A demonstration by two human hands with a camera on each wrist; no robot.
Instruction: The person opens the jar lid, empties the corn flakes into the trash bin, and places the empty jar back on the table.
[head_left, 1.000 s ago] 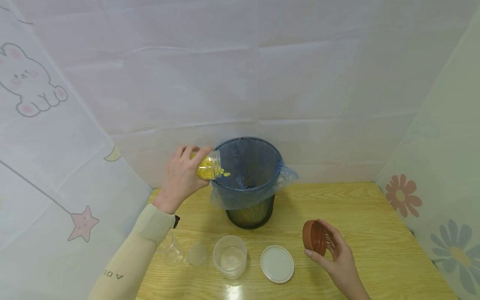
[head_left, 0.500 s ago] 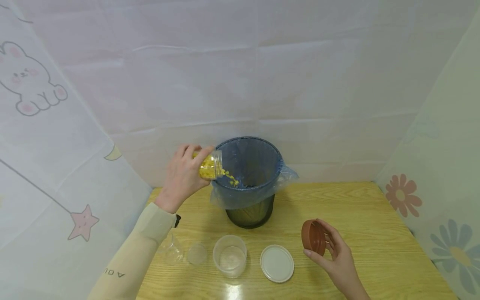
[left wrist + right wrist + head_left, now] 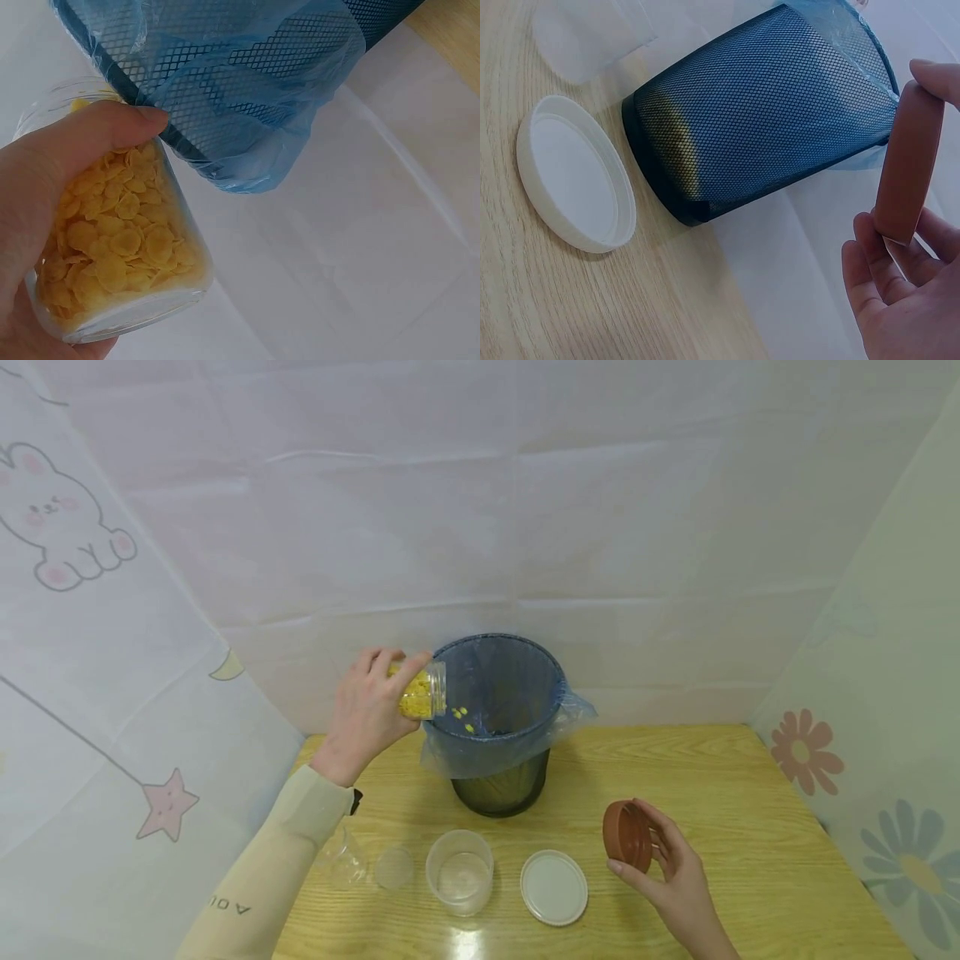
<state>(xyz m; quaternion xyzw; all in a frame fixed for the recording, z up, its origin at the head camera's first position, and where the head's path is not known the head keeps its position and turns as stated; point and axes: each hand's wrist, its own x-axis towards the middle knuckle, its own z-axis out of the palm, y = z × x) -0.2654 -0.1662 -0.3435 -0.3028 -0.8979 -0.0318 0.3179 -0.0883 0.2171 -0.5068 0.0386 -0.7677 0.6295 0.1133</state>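
Observation:
My left hand (image 3: 366, 714) grips a clear jar (image 3: 142, 296) of yellow corn flakes (image 3: 124, 236). The jar lies tipped at the left rim of a mesh wastebasket (image 3: 501, 789) lined with a blue plastic bag (image 3: 480, 762), its mouth over the inside. A few loose flakes (image 3: 469, 727) are in the air below the mouth. In the left wrist view the thumb presses along the jar's side and the jar is still well filled. To the right, my right hand (image 3: 678, 889) holds a brown lid (image 3: 909, 161) on edge between thumb and fingers, above the table.
On the wooden table (image 3: 720, 810), in front of the wastebasket, stand a clear plastic tub (image 3: 461, 906) and a white lid (image 3: 554, 887). Farther left are a small translucent disc (image 3: 394, 868) and a clear container (image 3: 347, 866), partly behind the left sleeve. A printed cloth wall (image 3: 637, 643) rises behind.
Corn flakes have been falling from the jar into the wastebasket; a thicker stream half a second ago is now a few flakes. The jar edged slightly right. The right hand has barely moved.

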